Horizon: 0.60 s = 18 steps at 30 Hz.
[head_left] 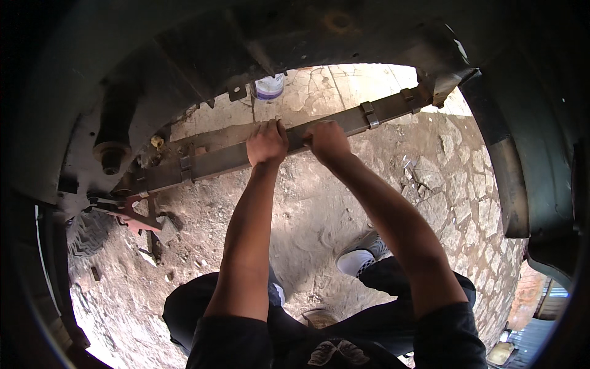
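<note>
A long dark leaf spring runs slantwise from the lower left to the upper right, under a vehicle's dark bodywork. Metal clamps band it, among them one clamp beyond my right hand and another clamp to the left. My left hand is closed over the spring near its middle, knuckles uppermost. Just to the right, my right hand is curled in a fist against the same spring. Its fingertips are hidden, and whether anything small is inside the fist does not show.
Dark bodywork arches overhead, with a rubber-tipped stub hanging at left. A red metal piece lies near a tyre at lower left. Beyond the spring stands a white and purple bucket. Dusty ground and stone paving spread below.
</note>
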Motion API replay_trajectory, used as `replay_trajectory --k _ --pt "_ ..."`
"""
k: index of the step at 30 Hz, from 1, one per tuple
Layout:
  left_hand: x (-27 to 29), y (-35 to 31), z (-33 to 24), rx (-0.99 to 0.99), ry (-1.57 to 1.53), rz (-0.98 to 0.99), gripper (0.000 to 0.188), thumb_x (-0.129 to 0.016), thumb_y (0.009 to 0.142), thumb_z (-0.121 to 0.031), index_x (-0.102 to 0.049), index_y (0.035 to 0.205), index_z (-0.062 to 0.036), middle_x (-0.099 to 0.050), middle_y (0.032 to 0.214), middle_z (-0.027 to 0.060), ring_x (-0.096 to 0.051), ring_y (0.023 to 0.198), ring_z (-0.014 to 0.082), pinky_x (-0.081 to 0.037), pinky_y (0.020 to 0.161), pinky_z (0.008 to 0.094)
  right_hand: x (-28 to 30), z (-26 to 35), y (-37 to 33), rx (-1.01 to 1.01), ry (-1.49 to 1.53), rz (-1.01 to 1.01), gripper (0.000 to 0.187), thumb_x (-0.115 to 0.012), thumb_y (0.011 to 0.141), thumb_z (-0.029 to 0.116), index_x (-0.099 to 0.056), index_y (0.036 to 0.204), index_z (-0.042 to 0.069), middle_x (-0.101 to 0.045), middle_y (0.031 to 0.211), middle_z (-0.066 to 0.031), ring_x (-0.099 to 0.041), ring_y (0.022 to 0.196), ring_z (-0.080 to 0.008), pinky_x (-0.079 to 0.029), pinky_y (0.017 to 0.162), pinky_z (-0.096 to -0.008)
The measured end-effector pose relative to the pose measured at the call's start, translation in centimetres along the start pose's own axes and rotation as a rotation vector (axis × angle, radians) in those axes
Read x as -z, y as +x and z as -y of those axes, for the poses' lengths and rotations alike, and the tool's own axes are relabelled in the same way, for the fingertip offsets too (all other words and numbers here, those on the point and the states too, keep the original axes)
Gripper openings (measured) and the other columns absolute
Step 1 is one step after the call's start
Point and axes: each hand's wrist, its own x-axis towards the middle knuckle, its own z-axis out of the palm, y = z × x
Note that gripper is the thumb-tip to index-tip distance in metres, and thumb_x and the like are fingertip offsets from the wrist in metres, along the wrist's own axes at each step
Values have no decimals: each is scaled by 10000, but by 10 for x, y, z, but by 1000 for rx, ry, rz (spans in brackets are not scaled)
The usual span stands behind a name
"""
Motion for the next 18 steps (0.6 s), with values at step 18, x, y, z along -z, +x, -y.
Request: replay_trajectory --k 18 --pt "-5 -3 1 -68 76 -35 301 -555 1033 -375 -746 1053 -142 -733 1071 91 -712 1055 311 -582 894 467 4 -5 7 15 154 -23 151 -695 860 160 -836 915 152 -773 960 -185 -751 920 -390 -621 853 -475"
